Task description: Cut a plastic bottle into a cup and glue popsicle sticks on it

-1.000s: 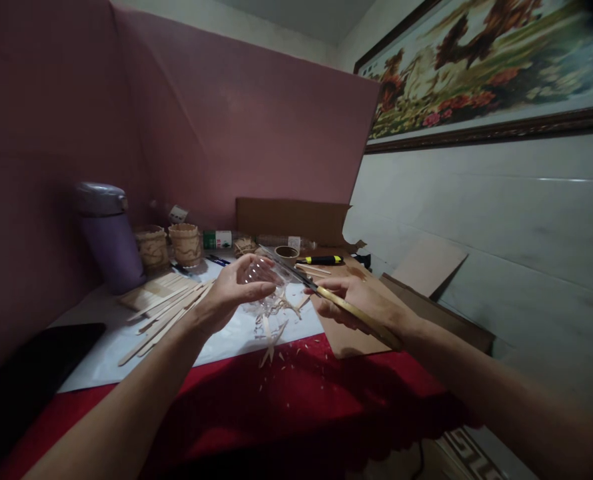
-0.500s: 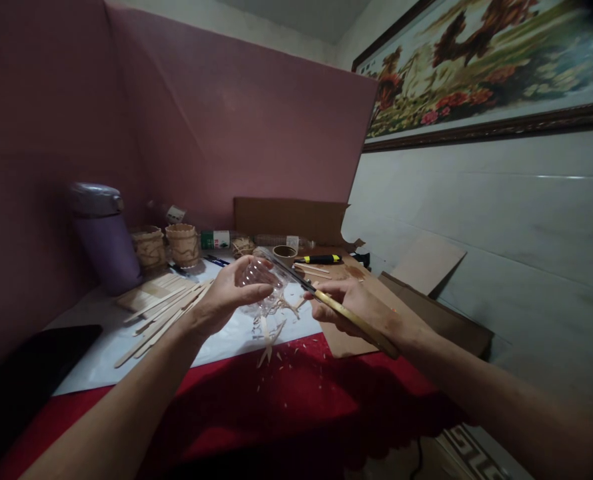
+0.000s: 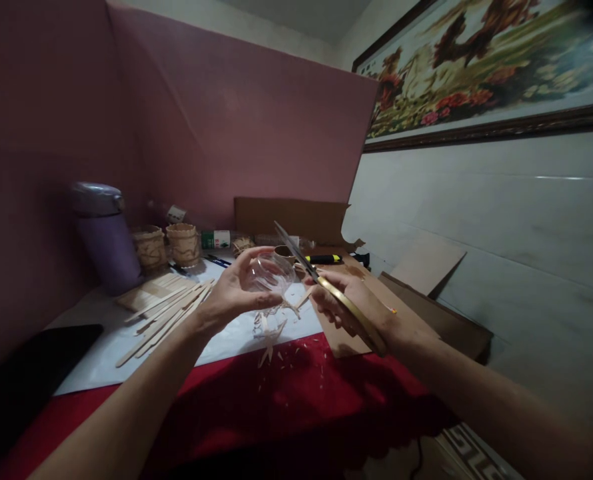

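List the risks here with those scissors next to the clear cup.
1. The scissors in the right hand have blades close to the left hand gripping the clear cup; a slip might nick its fingers.
2. The cup is held in the air, so it may buckle or drop among the wood scraps.

Dim, warm room light, deep foreground shadows, stretched edges, soft focus throughout.

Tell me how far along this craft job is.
Done: two stick-clad cups stand at the back; trimmings litter the red cloth. In hand: left hand holds a clear cup, right hand holds scissors. Left: loose sticks lie unused on white paper.
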{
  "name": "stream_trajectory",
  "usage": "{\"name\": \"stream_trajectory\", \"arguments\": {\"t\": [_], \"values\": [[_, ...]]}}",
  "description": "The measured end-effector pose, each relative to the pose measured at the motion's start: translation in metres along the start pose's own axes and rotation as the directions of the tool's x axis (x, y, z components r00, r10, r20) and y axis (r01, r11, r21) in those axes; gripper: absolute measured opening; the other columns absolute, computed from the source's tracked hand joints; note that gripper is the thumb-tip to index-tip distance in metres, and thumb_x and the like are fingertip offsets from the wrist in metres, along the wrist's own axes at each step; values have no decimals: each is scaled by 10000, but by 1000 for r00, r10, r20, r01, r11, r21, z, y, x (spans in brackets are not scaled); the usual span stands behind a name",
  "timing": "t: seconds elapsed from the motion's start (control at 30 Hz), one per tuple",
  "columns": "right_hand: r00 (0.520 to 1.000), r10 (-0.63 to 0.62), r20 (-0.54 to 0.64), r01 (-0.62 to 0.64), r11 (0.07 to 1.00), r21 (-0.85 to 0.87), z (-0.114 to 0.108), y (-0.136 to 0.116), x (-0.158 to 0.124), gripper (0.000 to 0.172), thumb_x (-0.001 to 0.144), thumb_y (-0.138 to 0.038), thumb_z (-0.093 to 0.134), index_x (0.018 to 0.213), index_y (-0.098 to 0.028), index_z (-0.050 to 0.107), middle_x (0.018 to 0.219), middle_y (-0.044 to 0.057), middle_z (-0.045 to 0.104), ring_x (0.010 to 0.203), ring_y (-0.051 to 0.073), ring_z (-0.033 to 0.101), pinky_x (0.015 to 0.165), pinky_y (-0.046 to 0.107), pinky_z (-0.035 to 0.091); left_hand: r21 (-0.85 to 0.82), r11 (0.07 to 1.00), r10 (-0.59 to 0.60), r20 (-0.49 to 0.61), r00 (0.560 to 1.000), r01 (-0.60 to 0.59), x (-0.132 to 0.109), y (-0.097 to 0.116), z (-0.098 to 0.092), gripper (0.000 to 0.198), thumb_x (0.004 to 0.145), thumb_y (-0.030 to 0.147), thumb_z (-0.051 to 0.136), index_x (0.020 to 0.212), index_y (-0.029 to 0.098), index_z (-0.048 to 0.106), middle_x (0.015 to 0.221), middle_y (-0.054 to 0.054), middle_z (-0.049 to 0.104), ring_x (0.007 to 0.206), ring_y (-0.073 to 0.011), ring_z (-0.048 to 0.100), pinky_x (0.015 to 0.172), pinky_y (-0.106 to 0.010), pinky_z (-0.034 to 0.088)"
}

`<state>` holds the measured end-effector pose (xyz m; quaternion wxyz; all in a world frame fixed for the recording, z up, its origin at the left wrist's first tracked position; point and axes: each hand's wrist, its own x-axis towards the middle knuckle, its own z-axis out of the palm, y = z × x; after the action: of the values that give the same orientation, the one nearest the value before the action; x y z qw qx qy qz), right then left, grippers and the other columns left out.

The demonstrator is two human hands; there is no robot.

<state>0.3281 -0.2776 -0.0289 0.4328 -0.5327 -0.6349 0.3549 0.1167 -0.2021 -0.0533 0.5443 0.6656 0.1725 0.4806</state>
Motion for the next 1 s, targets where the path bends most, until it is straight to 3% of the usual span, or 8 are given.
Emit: {"name": "stream_trajectory", "arguments": {"t": [0.17, 0.27, 0.4, 0.53, 0.63, 0.77, 0.9, 1.0], "values": [[1000, -10, -26, 14, 990, 142, 16, -13, 0, 357, 747, -496, 746, 785, -198, 553, 627, -16, 577, 473, 84, 480, 396, 201, 360, 32, 998, 46, 62, 997, -48, 1, -7, 4, 748, 565, 264, 910, 1196, 263, 507, 1027, -31, 611, 918, -213, 646, 796, -371, 534], [1000, -27, -16, 29, 984, 174, 24, -15, 2, 382, 753, -524, 730, 856, -191, 574, 648, -10, 608, 452, 82, 491, 362, 194, 343, 180, 975, 137, -12, 990, -133, 1, -16, 5, 739, 553, 329, 922, 1128, 254, 465, 1063, -38, 577, 912, -217, 640, 805, -398, 530], [1000, 0, -2, 0, 966, 257, 28, -14, 8, 400, 750, -488, 730, 945, -178, 568, 622, -22, 606, 423, 80, 491, 349, 193, 346, 485, 832, 355, -95, 930, -269, 2, -23, 5, 854, 495, 417, 942, 1175, 251, 451, 1086, -50, 553, 980, -247, 604, 886, -440, 503], [999, 53, 7, -52, 949, 311, 30, -17, 14, 370, 721, -431, 746, 925, -180, 567, 609, -23, 595, 442, 91, 518, 367, 198, 379, 647, 718, 393, -73, 917, -257, -1, -21, 6, 822, 568, 455, 905, 1226, 260, 452, 1155, -73, 569, 1033, -255, 593, 936, -432, 480], [998, 58, -40, -43, 950, 308, 34, -18, 21, 304, 685, -319, 744, 896, -187, 570, 564, -38, 574, 425, 93, 505, 369, 202, 371, 658, 724, 361, -107, 927, -206, -4, -20, 10, 799, 548, 463, 912, 1184, 265, 471, 1187, -79, 576, 1044, -265, 596, 936, -427, 471], [991, 22, -131, 4, 980, 197, 34, -17, 32, 288, 639, -161, 615, 924, -184, 581, 471, -82, 485, 362, 89, 422, 353, 216, 326, 531, 837, 238, -135, 962, -133, -5, -19, 14, 852, 491, 472, 930, 1190, 262, 491, 1166, -77, 600, 1038, -277, 605, 907, -414, 468], [983, -110, -144, 103, 993, -53, 22, -18, 40, 298, 599, -134, 602, 894, -167, 624, 532, -64, 515, 434, 96, 446, 424, 231, 357, 218, 976, 30, -146, 989, 2, -3, -15, 12, 606, 811, 629, 639, 1247, 220, 542, 1142, -103, 637, 1076, -264, 599, 860, -380, 477], [962, -271, -23, 264, 950, -165, 13, -19, 41, 308, 601, -151, 658, 908, -166, 647, 653, -30, 592, 573, 120, 515, 526, 242, 396, 0, 981, -192, -111, 975, 193, -1, -12, 8, 546, 862, 616, 567, 1163, 167, 647, 1157, -135, 660, 1048, -271, 615, 801, -357, 486]]}}
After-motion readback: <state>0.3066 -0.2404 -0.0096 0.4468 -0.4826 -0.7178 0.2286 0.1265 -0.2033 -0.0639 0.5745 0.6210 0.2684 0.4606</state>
